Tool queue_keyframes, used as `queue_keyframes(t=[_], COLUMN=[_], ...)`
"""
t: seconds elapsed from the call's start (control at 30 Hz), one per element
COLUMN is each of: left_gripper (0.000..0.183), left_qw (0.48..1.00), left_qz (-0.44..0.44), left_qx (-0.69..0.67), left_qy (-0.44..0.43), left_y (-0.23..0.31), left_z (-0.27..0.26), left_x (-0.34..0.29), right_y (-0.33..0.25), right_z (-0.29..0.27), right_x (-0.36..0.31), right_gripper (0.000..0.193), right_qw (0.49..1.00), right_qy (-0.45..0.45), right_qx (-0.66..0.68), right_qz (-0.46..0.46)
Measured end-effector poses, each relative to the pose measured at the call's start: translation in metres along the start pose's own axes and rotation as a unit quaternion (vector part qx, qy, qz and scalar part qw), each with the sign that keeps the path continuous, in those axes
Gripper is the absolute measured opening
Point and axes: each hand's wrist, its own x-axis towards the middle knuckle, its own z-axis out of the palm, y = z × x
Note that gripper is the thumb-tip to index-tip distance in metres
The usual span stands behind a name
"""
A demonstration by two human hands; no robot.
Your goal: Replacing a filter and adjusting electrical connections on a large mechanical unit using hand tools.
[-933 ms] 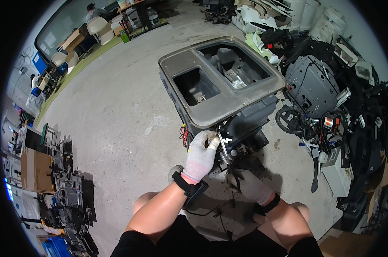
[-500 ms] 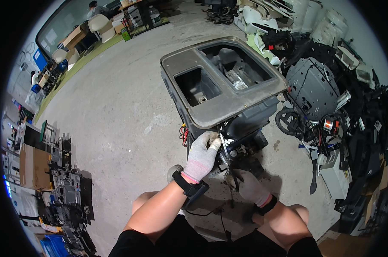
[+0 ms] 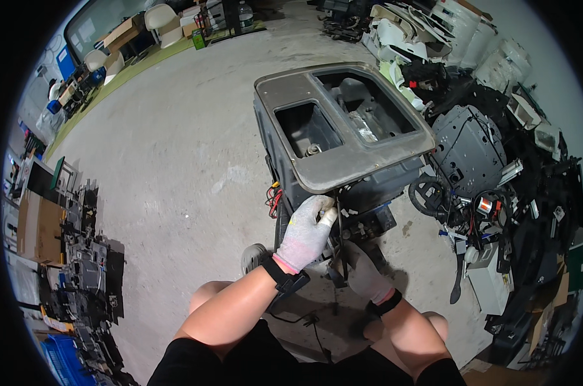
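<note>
A large grey plastic housing (image 3: pixel 282 170) with a flat frame top and two openings stands on the floor before me. Below its near corner, my left hand (image 3: pixel 306 230), in a white and pink knit glove, is closed in a pinch with thumb and fingers together. What lies between its fingertips is hidden. Lower and to the right, my right hand (image 3: pixel 367 275), also gloved and partly in shadow, is closed round a slim dark piece (image 3: pixel 341 235) that rises past the left fingertips toward the housing. Whether this is a tool or a cable I cannot tell.
Red wires (image 3: pixel 274 201) hang at the housing's left side. On the right lie a grey perforated plate (image 3: pixel 469 151), a coiled black hose (image 3: pixel 426 198) and a heap of dark parts. Metal parts (image 3: pixel 89 257) line the left, beside a cardboard box (image 3: pixel 40 226).
My view has shifted a little, so the housing appears slightly farther right. Both hands stay close together under its near corner. The slim piece between them stands more upright and looks darker.
</note>
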Motion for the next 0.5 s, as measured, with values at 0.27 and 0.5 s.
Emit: queue_keyframes(t=[0.27,0.5], left_gripper=[0.027,0.024], left_qw=[1.000,0.995], left_qz=[0.010,0.036], left_qx=[-0.026,0.092], left_qy=[-0.011,-0.030], left_y=[0.002,-0.016], left_z=[-0.005,0.000], left_x=[0.001,-0.006], right_y=[-0.008,-0.068], right_z=[-0.004,-0.055], right_x=[-0.002,0.022], right_gripper=[0.012,0.025], right_qw=[0.992,0.957], right_qy=[0.008,0.223], right_qx=[0.035,0.185], right_qz=[0.118,-0.032])
